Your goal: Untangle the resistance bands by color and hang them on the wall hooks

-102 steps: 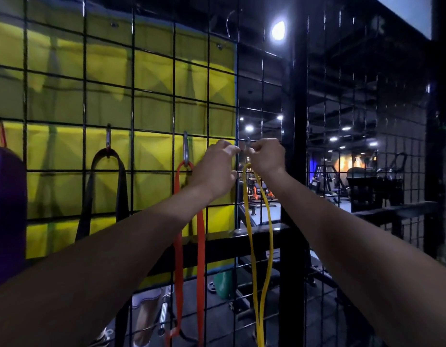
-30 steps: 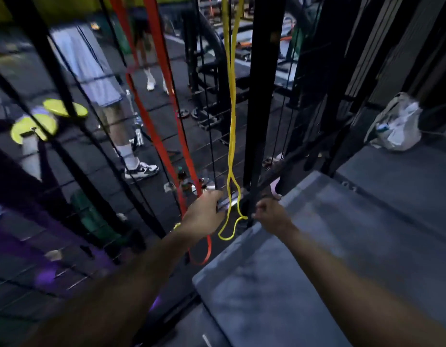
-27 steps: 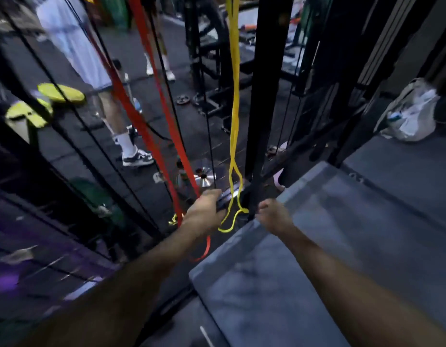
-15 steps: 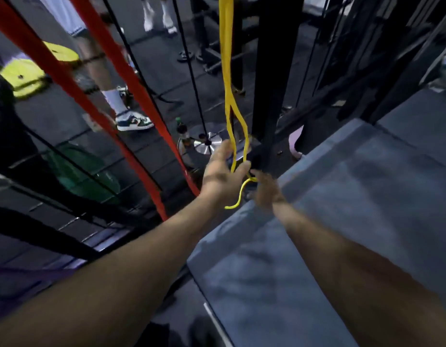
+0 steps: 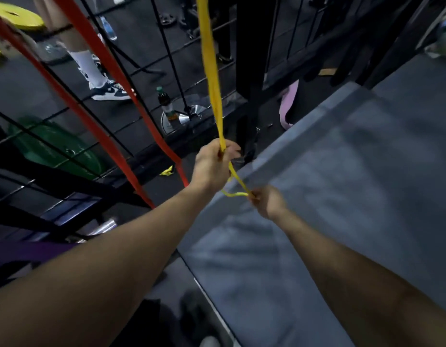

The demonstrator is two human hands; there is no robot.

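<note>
A yellow resistance band hangs down from above the frame in front of the black wire grid wall. My left hand grips the band near its lower end. My right hand pinches the bottom loop of the same band and holds it out to the right. A red band hangs to the left, both strands slanting down past my left wrist. A purple band shows at the lower left edge. The hooks are out of view.
A grey padded platform lies under my right arm. Behind the grid stand a person's leg and sneaker, a bottle, a green weight plate and a yellow plate. A black post rises beside the yellow band.
My left hand closed round the yellow band's lower part. My right hand took the bottom loop and drew it out to the right, away from the post. The view has tilted further down.
</note>
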